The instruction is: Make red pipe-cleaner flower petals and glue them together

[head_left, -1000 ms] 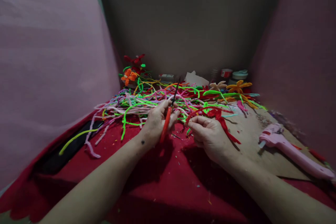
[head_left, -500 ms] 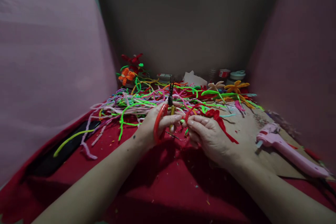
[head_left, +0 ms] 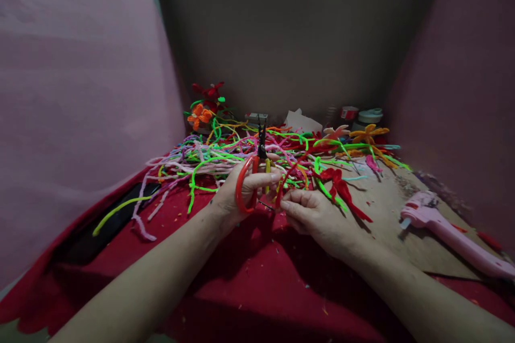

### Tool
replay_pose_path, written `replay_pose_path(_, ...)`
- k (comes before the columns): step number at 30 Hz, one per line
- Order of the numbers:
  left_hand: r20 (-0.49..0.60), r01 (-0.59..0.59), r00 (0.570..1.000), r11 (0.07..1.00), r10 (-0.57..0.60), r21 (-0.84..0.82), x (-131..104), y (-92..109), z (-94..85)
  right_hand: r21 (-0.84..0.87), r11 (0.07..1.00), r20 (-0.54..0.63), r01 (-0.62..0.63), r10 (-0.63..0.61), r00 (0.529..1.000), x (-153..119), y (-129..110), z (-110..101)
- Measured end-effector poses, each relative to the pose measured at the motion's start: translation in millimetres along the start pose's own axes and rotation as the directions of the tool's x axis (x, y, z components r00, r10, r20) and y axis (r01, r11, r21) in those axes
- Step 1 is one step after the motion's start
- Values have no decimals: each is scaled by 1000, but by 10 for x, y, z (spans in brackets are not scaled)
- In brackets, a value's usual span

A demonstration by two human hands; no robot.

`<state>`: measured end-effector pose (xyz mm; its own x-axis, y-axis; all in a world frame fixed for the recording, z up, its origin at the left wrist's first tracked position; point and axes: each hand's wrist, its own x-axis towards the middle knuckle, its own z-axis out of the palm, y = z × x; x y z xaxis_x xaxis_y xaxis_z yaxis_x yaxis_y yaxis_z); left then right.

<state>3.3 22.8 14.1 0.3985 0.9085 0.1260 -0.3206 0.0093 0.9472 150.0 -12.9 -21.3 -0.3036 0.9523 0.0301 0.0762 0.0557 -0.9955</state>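
My left hand (head_left: 228, 196) is closed around a pair of scissors (head_left: 242, 187) with a red loop handle. Its dark blades point up and away, tips slightly apart, and a yellow part shows beside my thumb. My right hand (head_left: 322, 220) pinches a red pipe cleaner (head_left: 286, 174), which bends upward from the fingertips near my left thumb. The fingers partly hide its lower end. Just beyond my right hand lie a red fuzzy flower piece (head_left: 338, 185) and a bright green pipe cleaner (head_left: 328, 193).
A heap of coloured pipe cleaners (head_left: 217, 163) spreads across the red cloth (head_left: 249, 289). On the cardboard (head_left: 386, 214) at right rests a pink glue gun (head_left: 446, 230). A dark flat object (head_left: 88, 230) lies left. Fuzzy flowers (head_left: 200, 116) and a lidded container (head_left: 370, 116) stand at the back.
The view has shifted slightly, moving the scene right. My right hand is a little lower relative to the scissors, and more of the red pipe cleaner shows above its fingers.
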Motion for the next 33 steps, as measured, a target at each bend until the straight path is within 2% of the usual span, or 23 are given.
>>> replay_pose_path(3,-88,-37,995,996,44,86,-7,42,11,-88,996,-10,12,-13,1000,-29,-80,39)
replay_pose_path(7,-172,-4,983,952,59,305,0,22,-5,-291,947,-40,137,-155,987,-47,-126,46)
replay_pose_path(10,-80,62,996,946,-38,318,15,-10,-31,-339,917,-10,209,-226,974,-34,-72,45)
replay_pose_path(13,26,105,993,955,-116,276,27,-24,-48,-331,917,17,224,-232,973,-10,6,46)
replay_pose_path(16,3,100,994,952,-105,289,23,-19,-41,-336,919,0,207,-220,976,8,46,45)
replay_pose_path(19,-27,75,997,951,-70,300,9,2,-11,-292,930,-17,222,-237,971,19,58,42)
replay_pose_path(23,-9,12,1000,948,-10,317,1,28,14,-223,943,-20,246,-257,966,19,66,46)
replay_pose_path(26,5,-14,1000,942,13,337,4,35,-4,-162,968,-33,193,-201,979,-1,28,54)
replay_pose_path(29,19,-26,1000,932,21,361,-1,36,-28,8,992,-123,125,-123,985,-25,-50,49)
replay_pose_path(31,46,-25,999,922,7,385,-8,34,-36,144,976,-218,163,-129,967,-25,-84,31)
replay_pose_path(33,71,-5,997,916,-26,402,-13,27,-38,255,942,-258,219,-152,954,-12,-85,3)
